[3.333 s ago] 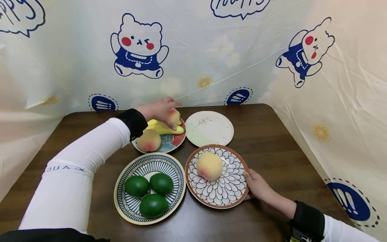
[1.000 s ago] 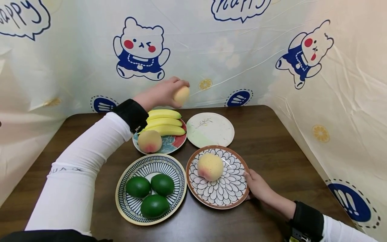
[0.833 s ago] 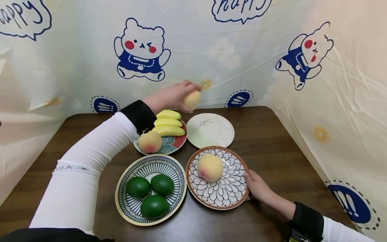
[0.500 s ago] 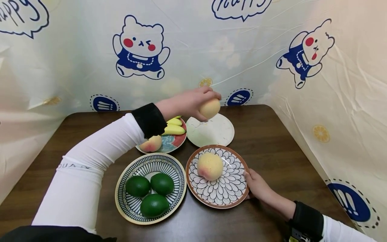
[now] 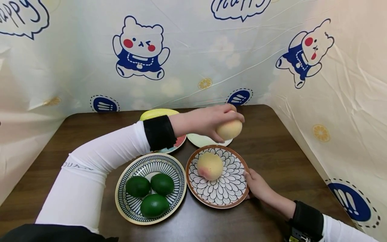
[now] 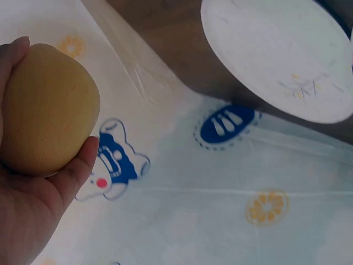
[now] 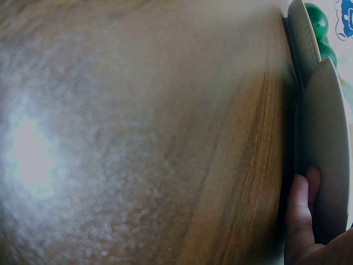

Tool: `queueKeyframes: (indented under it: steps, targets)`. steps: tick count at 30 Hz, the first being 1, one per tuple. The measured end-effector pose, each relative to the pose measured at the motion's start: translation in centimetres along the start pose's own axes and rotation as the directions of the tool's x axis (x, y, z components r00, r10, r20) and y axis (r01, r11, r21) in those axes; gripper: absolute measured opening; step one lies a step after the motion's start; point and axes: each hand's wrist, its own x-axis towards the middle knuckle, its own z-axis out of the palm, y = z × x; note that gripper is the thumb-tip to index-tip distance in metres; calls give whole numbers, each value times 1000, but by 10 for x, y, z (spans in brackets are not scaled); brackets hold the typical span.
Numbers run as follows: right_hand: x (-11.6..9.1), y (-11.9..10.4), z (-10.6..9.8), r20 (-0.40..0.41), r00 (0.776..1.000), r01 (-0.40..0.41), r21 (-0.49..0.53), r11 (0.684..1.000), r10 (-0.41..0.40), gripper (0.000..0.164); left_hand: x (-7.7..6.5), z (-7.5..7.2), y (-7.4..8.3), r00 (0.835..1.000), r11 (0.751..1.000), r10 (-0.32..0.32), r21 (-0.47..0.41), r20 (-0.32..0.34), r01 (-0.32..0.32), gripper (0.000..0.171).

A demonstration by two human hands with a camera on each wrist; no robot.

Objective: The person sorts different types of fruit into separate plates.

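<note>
Four plates show in the head view, on a wooden table [image 5: 281, 144]. Toward the table's near edge, the petal-patterned plate [image 5: 231, 191] carries one peach [image 5: 210, 166]; the striped plate [image 5: 125, 208], on its left, carries three green fruits [image 5: 155, 205]. Toward the far edge, the pale plate [image 5: 201, 139] is largely covered by the left hand [image 5: 208, 120], whose fingers curl round a second peach [image 5: 230, 130], held up in the air. The coloured plate [image 5: 178, 143] is mostly hidden behind the left sleeve [image 5: 121, 144]; yellow fruit [image 5: 157, 113] shows at the far edge, too covered to count. The right hand [image 5: 258, 185] grips the petal-patterned plate by its right rim, some fingers out of sight beneath.

In the left wrist view, the second peach and the left hand round it are cut off at the left; the pale plate is cropped too.

In the right wrist view, two plates appear from the side, the right hand, partly cropped, gripping the nearer; two green fruits show, partly hidden. Glare blurs the table.
</note>
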Motion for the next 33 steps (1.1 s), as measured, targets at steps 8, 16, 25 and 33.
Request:
queueKeyframes:
  steps: [8,16,25,33]
  targets:
    - [0,-1,-1,-11,1000,14,-15,1000,-14,38,0,23,21,993,995,100,-24,63,-99,70]
    - [0,-1,-2,-30,999,28,-41,999,-30,35,-4,47,42,980,997,80,-34,181,-75,72]
    - [-1,2,-1,1,1000,19,5,1000,-19,36,-12,69,48,969,994,96,29,227,-105,71]
    - [2,3,-3,3,1000,30,-5,1000,-30,34,-15,83,52,952,988,124,58,280,-146,74]
